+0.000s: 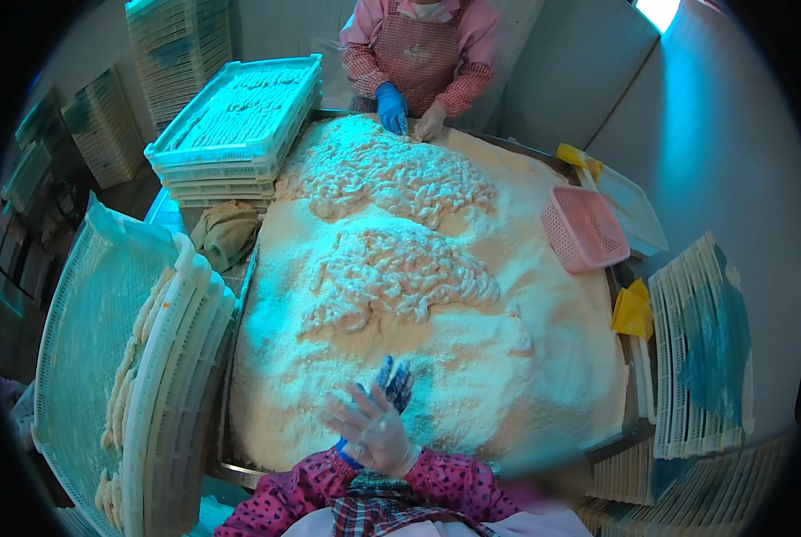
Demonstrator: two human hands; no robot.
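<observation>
Clock positions are taken from the middle of your table, with twelve at its far edge. Your right hand [382, 438], in a thin pale glove, is at six o'clock, raised over the near side of the table [239, 472]. Its fingers are spread wide and have hold of nothing. Your left hand [397, 383], in a blue glove with whitish residue, crosses behind it, pointing toward twelve. Its visible fingers are extended and grip nothing; the palm is covered by your right hand, and whether the two hands touch cannot be told.

Pale crumbs [552, 385] cover the tabletop. The nearer mound of pale strips [400, 273] lies near the centre, apart from your fingertips and on their twelve o'clock side. The farther mound of pale strips [382, 170] lies at twelve, where a co-worker's blue-gloved hand [391, 107] and pale-gloved hand [432, 123] are at its far edge.

At eleven stands a tray stack [230, 107], its top tray bearing rows of strips. A brown cloth [226, 233] lies at ten. Tilted trays [181, 385] stand at eight, strips along the inner side of the foremost. A pink basket [584, 228] sits tilted at two; further slatted trays [700, 349] stand at four.
</observation>
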